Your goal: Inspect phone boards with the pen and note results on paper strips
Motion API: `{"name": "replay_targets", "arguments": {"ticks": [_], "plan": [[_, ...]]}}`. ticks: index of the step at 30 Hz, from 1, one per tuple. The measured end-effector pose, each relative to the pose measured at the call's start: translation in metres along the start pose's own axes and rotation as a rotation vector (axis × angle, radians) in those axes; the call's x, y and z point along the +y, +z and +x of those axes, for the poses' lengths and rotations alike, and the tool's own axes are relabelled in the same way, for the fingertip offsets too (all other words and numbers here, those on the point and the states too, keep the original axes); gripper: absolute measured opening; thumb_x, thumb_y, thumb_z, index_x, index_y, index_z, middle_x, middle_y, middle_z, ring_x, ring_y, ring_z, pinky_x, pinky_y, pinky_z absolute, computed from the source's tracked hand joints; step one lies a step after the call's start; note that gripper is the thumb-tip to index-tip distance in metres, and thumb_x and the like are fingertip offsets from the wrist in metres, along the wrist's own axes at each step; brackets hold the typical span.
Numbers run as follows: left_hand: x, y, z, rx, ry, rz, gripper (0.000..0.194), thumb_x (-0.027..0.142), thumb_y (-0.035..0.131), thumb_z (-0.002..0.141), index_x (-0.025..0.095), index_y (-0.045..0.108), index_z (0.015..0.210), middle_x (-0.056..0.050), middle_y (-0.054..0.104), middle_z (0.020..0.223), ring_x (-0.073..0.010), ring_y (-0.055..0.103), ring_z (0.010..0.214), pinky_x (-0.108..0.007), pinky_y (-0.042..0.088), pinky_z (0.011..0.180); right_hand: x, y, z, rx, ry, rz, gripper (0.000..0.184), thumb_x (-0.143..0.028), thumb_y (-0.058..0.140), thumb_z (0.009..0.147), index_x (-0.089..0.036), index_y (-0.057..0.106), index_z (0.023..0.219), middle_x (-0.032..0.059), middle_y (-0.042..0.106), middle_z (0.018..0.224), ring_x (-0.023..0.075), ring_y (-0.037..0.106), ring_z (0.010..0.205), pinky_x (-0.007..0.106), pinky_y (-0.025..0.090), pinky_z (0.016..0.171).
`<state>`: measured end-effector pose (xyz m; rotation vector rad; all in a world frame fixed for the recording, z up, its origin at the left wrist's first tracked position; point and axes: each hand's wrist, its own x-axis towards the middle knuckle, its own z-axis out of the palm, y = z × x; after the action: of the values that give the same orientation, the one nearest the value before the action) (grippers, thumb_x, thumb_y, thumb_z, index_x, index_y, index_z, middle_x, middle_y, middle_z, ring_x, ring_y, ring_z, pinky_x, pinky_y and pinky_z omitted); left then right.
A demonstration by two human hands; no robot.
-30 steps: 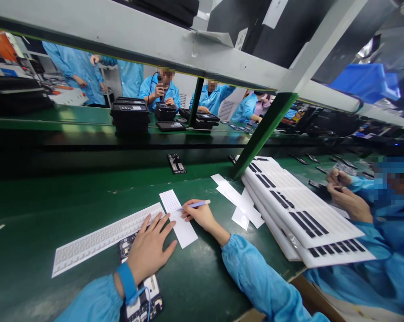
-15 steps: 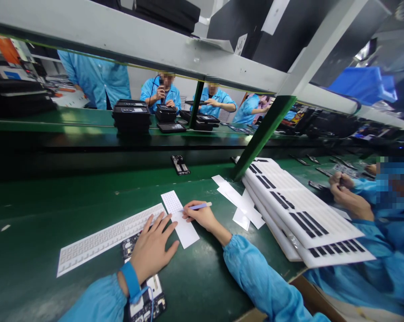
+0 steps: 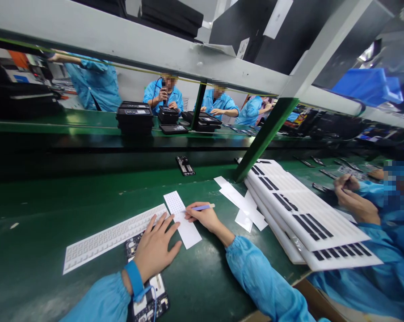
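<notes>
Two bare hands in blue sleeves work over a green surface (image 3: 202, 286). The left hand (image 3: 155, 252) lies palm down, fingers spread apart and pointing away from the wearer, with a blue band (image 3: 134, 277) around its wrist. It grips nothing; its fingertips reach the right end of a long printed strip (image 3: 98, 246) and the left edge of a small white sheet (image 3: 190, 232). Below this hand, partly hidden by it, is an opened electronic device (image 3: 160, 299) with exposed circuitry.

The right hand (image 3: 202, 215) comes in from the lower right, its thumb and fingers pinched around a pale purple pen (image 3: 204, 207). The pen slants over the sheet, its thin end pointing left toward the printed grid; whether it touches the paper cannot be told.

To the right, beside loose white papers (image 3: 237, 197), stacked white foam trays (image 3: 302, 203) carry black strips in rows. On a raised ledge beyond, black trays (image 3: 135, 118) are piled up, with flat dark pieces on top. A blue bin (image 3: 359, 85) sits upper right, its contents hidden.
</notes>
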<state>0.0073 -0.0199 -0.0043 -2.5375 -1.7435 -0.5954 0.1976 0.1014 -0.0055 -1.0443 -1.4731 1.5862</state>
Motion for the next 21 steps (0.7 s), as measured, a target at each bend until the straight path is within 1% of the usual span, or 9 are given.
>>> {"name": "replay_targets", "arguments": {"ticks": [7, 10, 16, 21], "plan": [[0.0009, -0.0003, 0.0002, -0.001, -0.006, -0.003, 0.046, 0.043, 0.051, 0.09, 0.027, 0.052, 0.133, -0.006, 0.043, 0.144, -0.0306, 0.034, 0.136, -0.053, 0.018, 0.115, -0.0033, 0.0014, -0.0019, 0.009, 0.002, 0.019, 0.047, -0.05, 0.084, 0.06, -0.01, 0.071, 0.08, 0.0096, 0.071, 0.069, 0.0187, 0.069, 0.062, 0.025, 0.057, 0.057], [0.0012, -0.001, 0.0005, -0.023, -0.01, 0.001, 0.047, 0.043, 0.051, 0.09, 0.026, 0.051, 0.133, -0.007, 0.042, 0.145, -0.0307, 0.033, 0.137, -0.054, 0.018, 0.115, -0.0035, 0.0014, -0.0028, 0.009, -0.005, 0.014, 0.046, -0.05, 0.084, 0.061, -0.01, 0.072, 0.08, 0.0096, 0.071, 0.068, 0.0186, 0.069, 0.061, 0.026, 0.057, 0.059], [0.002, -0.0006, 0.0002, 0.0, -0.009, -0.005, 0.046, 0.042, 0.052, 0.089, 0.026, 0.052, 0.133, -0.007, 0.043, 0.144, -0.0302, 0.033, 0.137, -0.053, 0.018, 0.115, -0.0043, 0.0014, -0.0036, 0.023, -0.005, 0.011, 0.047, -0.051, 0.084, 0.059, -0.011, 0.072, 0.079, 0.0097, 0.071, 0.068, 0.0204, 0.069, 0.062, 0.028, 0.058, 0.058], [0.0027, -0.0007, 0.0009, -0.014, -0.015, 0.001, 0.046, 0.042, 0.052, 0.09, 0.026, 0.052, 0.133, -0.007, 0.043, 0.145, -0.0304, 0.033, 0.137, -0.054, 0.018, 0.115, -0.0059, 0.0012, -0.004, 0.018, -0.01, -0.006, 0.046, -0.051, 0.084, 0.06, -0.011, 0.072, 0.079, 0.0093, 0.071, 0.067, 0.0199, 0.069, 0.061, 0.028, 0.059, 0.059]]}}
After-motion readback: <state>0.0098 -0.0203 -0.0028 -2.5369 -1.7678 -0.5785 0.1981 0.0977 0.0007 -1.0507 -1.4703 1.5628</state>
